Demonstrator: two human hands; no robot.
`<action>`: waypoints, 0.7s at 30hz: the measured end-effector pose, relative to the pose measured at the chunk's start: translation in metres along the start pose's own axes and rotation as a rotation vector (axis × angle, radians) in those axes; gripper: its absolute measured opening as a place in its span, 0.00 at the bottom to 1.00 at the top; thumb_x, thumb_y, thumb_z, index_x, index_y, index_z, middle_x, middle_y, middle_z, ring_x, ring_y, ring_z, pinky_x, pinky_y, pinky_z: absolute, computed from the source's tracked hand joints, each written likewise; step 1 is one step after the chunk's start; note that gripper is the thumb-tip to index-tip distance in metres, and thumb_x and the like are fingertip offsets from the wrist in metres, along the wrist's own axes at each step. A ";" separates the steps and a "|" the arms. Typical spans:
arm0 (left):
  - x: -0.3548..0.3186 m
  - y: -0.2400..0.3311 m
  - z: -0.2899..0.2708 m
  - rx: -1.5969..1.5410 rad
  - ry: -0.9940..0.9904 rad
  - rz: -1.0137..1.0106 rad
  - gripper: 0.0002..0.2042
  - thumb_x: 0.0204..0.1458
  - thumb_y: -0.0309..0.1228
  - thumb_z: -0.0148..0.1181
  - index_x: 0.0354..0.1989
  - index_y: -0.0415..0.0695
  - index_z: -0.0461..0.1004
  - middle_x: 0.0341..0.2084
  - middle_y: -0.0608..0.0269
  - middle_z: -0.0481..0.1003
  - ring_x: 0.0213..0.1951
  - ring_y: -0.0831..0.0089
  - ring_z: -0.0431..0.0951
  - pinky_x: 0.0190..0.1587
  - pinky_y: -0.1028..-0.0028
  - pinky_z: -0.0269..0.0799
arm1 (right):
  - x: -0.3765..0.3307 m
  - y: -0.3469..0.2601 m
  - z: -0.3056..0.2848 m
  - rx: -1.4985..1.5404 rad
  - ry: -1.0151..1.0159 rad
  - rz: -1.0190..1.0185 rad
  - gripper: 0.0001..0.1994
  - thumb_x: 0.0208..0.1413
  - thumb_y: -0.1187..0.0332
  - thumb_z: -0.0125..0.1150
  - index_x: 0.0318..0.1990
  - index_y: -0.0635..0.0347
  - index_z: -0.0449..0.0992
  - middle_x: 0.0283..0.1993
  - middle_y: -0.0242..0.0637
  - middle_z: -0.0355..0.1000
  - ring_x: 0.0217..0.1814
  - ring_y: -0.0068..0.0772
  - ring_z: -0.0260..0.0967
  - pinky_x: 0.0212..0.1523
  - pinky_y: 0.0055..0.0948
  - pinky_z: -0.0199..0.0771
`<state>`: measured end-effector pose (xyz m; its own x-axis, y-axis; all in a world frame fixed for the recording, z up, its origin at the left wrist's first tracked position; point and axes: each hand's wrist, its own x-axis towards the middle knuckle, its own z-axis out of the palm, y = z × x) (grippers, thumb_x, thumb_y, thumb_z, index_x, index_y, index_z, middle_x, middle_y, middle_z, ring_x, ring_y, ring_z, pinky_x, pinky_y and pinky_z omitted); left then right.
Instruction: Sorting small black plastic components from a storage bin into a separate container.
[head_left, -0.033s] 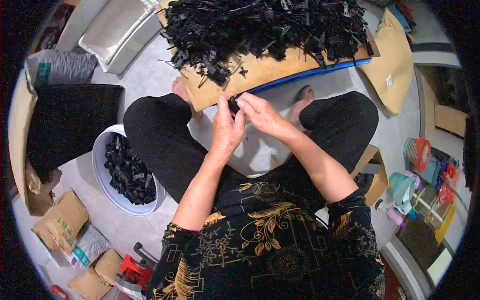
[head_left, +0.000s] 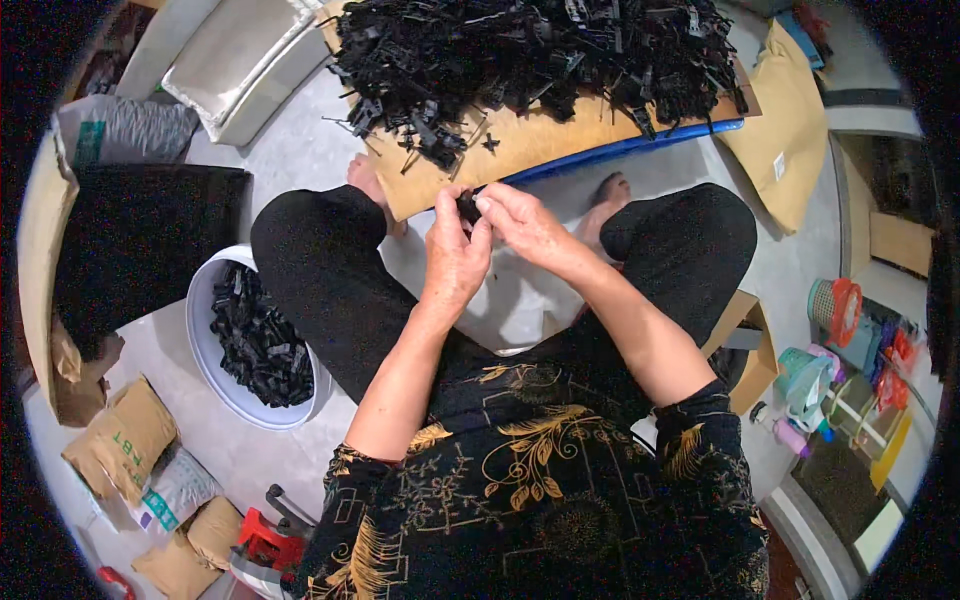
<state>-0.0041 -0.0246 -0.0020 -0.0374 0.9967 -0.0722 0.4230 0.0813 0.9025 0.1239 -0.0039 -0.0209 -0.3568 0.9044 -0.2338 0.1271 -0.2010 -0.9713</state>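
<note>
Both hands meet at the near edge of a wooden board [head_left: 430,190], pinching one small black plastic part [head_left: 467,207] between them. My left hand [head_left: 457,250] grips it from the left with thumb and fingers. From the right, the thumb and fingertips of my right hand [head_left: 525,228] close on the same part. Its exact shape is mostly hidden by the fingers. Beyond the hands, a large heap of black plastic parts [head_left: 530,60] covers much of the board. One small cross-shaped black piece [head_left: 490,143] lies apart, just in front of the heap.
A white bucket [head_left: 197,320] holding many black parts stands beside my left knee. Brown sacks [head_left: 125,440] lie at the lower left, and a large paper bag [head_left: 780,130] leans right of the board. An open cardboard box [head_left: 765,360] sits by my right thigh.
</note>
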 end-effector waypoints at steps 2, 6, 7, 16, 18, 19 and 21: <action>-0.003 0.005 -0.015 -0.084 0.028 -0.015 0.16 0.47 0.27 0.55 0.45 0.40 0.60 0.20 0.60 0.68 0.21 0.72 0.69 0.25 0.72 0.67 | 0.002 -0.016 -0.001 -0.035 0.121 -0.040 0.10 0.57 0.64 0.50 0.40 0.61 0.68 0.32 0.29 0.65 0.32 0.17 0.60 0.33 0.20 0.65; -0.015 0.041 -0.090 -0.114 0.240 0.201 0.18 0.47 0.18 0.51 0.48 0.39 0.59 0.32 0.63 0.65 0.23 0.82 0.65 0.25 0.83 0.64 | 0.011 -0.032 -0.035 -0.406 0.547 -0.030 0.17 0.51 0.63 0.57 0.46 0.58 0.65 0.26 0.35 0.67 0.26 0.23 0.63 0.29 0.26 0.65; -0.018 0.046 -0.112 -0.218 0.282 0.193 0.18 0.49 0.19 0.51 0.49 0.39 0.58 0.33 0.62 0.65 0.23 0.83 0.64 0.25 0.85 0.63 | 0.011 -0.040 -0.044 -0.484 0.619 -0.028 0.18 0.49 0.63 0.58 0.46 0.59 0.64 0.25 0.41 0.68 0.26 0.31 0.65 0.30 0.32 0.66; -0.067 -0.040 -0.272 0.464 0.624 0.167 0.20 0.51 0.23 0.50 0.53 0.40 0.55 0.33 0.58 0.69 0.27 0.73 0.70 0.30 0.76 0.66 | 0.031 -0.023 -0.069 -1.032 0.724 0.020 0.17 0.48 0.59 0.56 0.44 0.55 0.66 0.31 0.46 0.73 0.37 0.52 0.70 0.36 0.44 0.69; -0.078 -0.066 -0.288 0.655 0.640 0.265 0.21 0.50 0.22 0.50 0.54 0.40 0.55 0.35 0.54 0.70 0.30 0.68 0.72 0.34 0.72 0.68 | 0.031 -0.021 -0.072 -1.121 0.723 -0.028 0.16 0.48 0.60 0.55 0.43 0.54 0.66 0.29 0.47 0.73 0.35 0.50 0.71 0.34 0.44 0.69; -0.083 -0.070 -0.291 0.682 0.614 0.159 0.21 0.50 0.22 0.49 0.54 0.41 0.55 0.37 0.51 0.70 0.33 0.62 0.73 0.37 0.69 0.68 | 0.031 -0.022 -0.071 -1.122 0.725 -0.034 0.16 0.48 0.60 0.55 0.43 0.54 0.66 0.29 0.47 0.73 0.35 0.50 0.71 0.34 0.44 0.69; -0.088 -0.079 -0.294 0.704 0.591 0.054 0.22 0.50 0.22 0.48 0.54 0.41 0.55 0.39 0.47 0.70 0.37 0.56 0.73 0.41 0.65 0.67 | 0.032 -0.024 -0.071 -1.238 0.693 -0.011 0.14 0.49 0.61 0.54 0.43 0.54 0.66 0.28 0.47 0.72 0.33 0.49 0.71 0.33 0.44 0.69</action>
<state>-0.3002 -0.1196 0.0580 -0.3761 0.8511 0.3663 0.8839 0.2109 0.4174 0.1755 0.0562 -0.0021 0.1098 0.9750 0.1930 0.9725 -0.0653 -0.2234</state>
